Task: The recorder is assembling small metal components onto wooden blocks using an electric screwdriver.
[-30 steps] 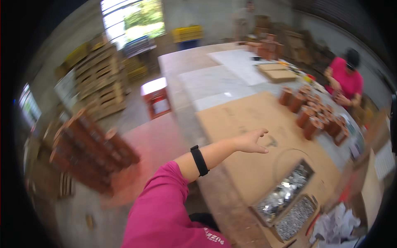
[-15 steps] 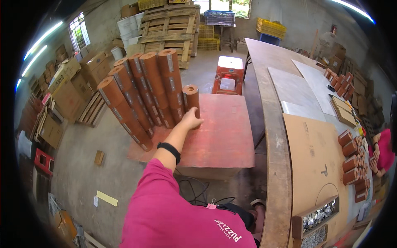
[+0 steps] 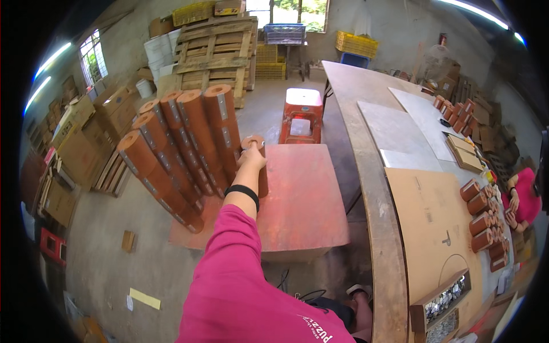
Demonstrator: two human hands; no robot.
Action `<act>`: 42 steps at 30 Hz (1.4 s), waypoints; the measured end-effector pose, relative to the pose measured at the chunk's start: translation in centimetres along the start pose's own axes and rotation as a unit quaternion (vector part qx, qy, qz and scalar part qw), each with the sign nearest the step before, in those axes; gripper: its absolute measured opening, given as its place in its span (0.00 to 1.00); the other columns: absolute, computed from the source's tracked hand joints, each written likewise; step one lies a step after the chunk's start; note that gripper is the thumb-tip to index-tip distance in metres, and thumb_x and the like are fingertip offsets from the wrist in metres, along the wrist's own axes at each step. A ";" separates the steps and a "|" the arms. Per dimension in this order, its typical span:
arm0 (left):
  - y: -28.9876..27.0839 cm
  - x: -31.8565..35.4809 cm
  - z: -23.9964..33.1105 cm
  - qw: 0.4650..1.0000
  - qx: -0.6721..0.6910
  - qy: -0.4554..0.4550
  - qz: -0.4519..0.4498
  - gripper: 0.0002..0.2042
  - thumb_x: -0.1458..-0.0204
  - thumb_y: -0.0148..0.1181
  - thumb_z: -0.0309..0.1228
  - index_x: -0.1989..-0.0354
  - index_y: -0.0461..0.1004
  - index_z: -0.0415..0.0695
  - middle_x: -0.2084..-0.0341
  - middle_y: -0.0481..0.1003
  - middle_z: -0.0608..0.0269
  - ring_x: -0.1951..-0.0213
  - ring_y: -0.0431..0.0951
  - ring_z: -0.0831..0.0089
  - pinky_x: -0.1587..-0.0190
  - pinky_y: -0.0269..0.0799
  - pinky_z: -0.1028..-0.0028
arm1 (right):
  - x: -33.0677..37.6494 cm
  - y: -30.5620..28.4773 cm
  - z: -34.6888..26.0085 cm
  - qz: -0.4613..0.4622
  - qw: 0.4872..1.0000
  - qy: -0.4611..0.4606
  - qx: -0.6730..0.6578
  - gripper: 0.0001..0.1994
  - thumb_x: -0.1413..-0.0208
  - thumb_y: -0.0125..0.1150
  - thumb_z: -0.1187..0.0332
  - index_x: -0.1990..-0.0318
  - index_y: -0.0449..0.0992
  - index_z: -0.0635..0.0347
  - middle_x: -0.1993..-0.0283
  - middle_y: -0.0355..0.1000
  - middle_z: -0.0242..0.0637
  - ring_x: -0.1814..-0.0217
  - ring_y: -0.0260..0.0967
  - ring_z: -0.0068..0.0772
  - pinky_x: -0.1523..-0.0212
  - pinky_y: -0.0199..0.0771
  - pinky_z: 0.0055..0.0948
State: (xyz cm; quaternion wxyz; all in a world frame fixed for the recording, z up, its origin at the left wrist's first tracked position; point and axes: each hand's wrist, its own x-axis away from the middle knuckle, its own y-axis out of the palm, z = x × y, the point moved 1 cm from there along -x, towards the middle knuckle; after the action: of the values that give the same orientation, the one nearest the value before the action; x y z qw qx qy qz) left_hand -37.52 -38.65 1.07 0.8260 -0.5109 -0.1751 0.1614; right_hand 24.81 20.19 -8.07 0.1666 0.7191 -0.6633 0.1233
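My left hand [image 3: 251, 158], with a black band on its wrist, reaches over the near side of a short reddish-brown cylinder stack [image 3: 263, 182]. Its fingers are bent over the top rim, by the round hole, and grip the upper cylinder; the fingertips are partly hidden. Left of it, tall columns of like cylinders [image 3: 222, 117] stand close together, with small metal plates along their sides. All of them rest on a worn red tabletop [image 3: 303, 197]. My right hand is out of view.
A red stool [image 3: 302, 114] stands beyond the red table. Along the right runs a long workbench [image 3: 380, 228] with cardboard, more brown cylinders [image 3: 483, 220] and a wooden box of metal parts [image 3: 443, 300]. Another person's hands [image 3: 513, 208] are at its far side. Pallets [image 3: 214, 54] lean behind.
My left hand has moved from the side of the short cylinder stack up onto its top rim. The whole view has shifted, so everything sits lower and further left.
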 end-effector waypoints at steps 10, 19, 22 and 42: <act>1.0 0.0 1.0 0.992 0.055 -0.012 0.111 0.31 0.70 0.66 0.45 0.56 0.64 0.46 0.56 0.66 0.49 0.54 0.67 0.57 0.54 0.66 0.67 | 0.1 -6.5 1.6 0.051 0.998 0.008 -0.037 0.18 0.56 0.48 0.62 0.59 0.60 0.63 0.64 0.59 0.42 0.63 0.58 0.40 0.65 0.65 0.44; 3.2 12.4 5.7 0.929 0.112 0.350 -0.035 0.26 0.76 0.67 0.46 0.67 0.70 0.43 0.67 0.70 0.51 0.62 0.70 0.57 0.58 0.66 0.67 | 0.1 -9.6 2.0 0.071 0.995 -0.001 -0.066 0.17 0.56 0.47 0.61 0.61 0.61 0.63 0.65 0.60 0.42 0.64 0.58 0.41 0.64 0.64 0.44; 3.8 18.8 8.9 0.824 0.121 0.547 -0.080 0.22 0.73 0.67 0.42 0.68 0.69 0.46 0.70 0.69 0.53 0.64 0.70 0.56 0.61 0.67 0.66 | 2.4 -6.8 0.4 0.104 0.992 -0.010 -0.064 0.15 0.56 0.47 0.60 0.64 0.62 0.63 0.69 0.61 0.41 0.67 0.58 0.42 0.65 0.64 0.42; 12.0 49.2 17.2 0.439 0.063 0.810 -0.383 0.21 0.71 0.65 0.38 0.65 0.65 0.50 0.64 0.63 0.55 0.66 0.70 0.55 0.66 0.69 0.64 | 5.9 -3.1 0.1 0.170 0.970 -0.041 -0.167 0.11 0.59 0.55 0.65 0.74 0.63 0.61 0.80 0.62 0.37 0.80 0.64 0.34 0.76 0.71 0.34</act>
State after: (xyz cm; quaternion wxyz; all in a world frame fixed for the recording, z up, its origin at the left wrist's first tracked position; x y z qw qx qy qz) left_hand -2.73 1.97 3.53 0.5989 -0.2358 0.4067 -0.6484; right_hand 28.37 14.94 -6.04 0.2336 0.5624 -0.7931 0.0074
